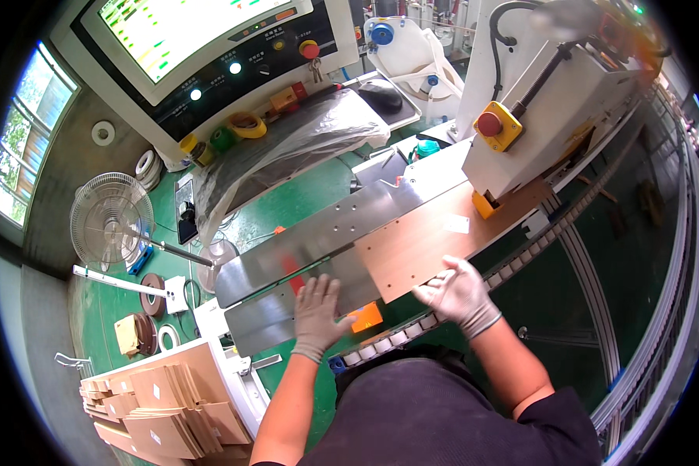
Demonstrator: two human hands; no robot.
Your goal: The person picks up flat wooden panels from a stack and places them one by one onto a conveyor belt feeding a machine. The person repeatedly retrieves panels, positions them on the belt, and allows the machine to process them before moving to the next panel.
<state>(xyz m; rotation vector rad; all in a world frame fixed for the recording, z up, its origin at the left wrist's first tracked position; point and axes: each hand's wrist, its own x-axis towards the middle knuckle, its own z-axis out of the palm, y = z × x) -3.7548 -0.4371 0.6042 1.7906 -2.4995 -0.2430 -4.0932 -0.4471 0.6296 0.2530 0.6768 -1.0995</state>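
Head view: a wooden panel (415,250) is lying on the right part of the metal table (307,238). At the table's near edge, the left hand (317,314) is reaching forward, fingers extended, released; farther right, the right hand (462,295) is half-curling, its grasp on the panel unclear.
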